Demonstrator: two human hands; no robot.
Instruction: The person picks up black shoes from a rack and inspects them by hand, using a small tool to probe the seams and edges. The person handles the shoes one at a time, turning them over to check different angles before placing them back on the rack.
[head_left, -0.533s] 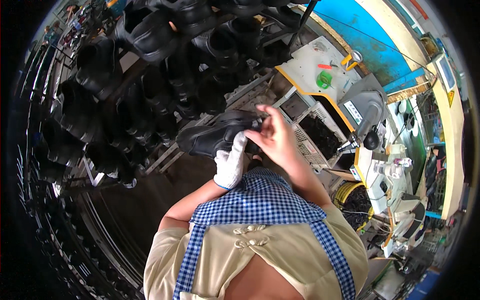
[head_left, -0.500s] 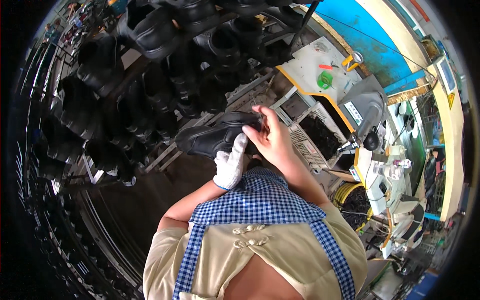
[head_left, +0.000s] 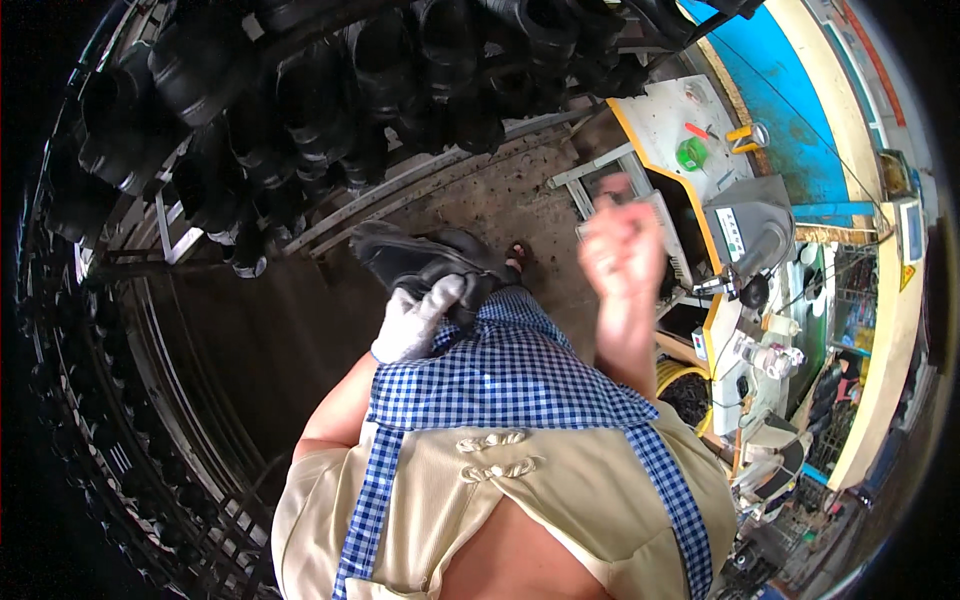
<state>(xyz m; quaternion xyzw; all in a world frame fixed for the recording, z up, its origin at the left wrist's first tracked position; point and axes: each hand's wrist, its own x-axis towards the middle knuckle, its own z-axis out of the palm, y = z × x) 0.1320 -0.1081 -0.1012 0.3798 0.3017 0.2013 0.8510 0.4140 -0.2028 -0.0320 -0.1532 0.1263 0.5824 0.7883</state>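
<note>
My left hand [head_left: 408, 325], in a white knitted glove, grips a black shoe [head_left: 395, 255] just in front of my checked apron. The fingers wrap over the shoe's near end, and its far end points up and left. A second dark form lies close against it; whether that is another shoe I cannot tell. Apart from the shoe, my bare right hand [head_left: 624, 248] is raised at the right, over the crate beside the workbench. Motion smears its fingers, which look bent, and anything in them cannot be made out.
Racks of black shoes [head_left: 320, 105] fill the far and left sides. At right stands a white workbench [head_left: 655, 125] with a yellow edge, a green tape roll [head_left: 691, 153], a yellow-handled roll [head_left: 748, 138] and a grey machine [head_left: 750, 235]. A yellow-rimmed basket [head_left: 690, 372] sits below.
My right hand has left the shoe and moved right, toward the crate. The left hand keeps hold of the shoe and has drawn slightly nearer the apron. The view has shifted.
</note>
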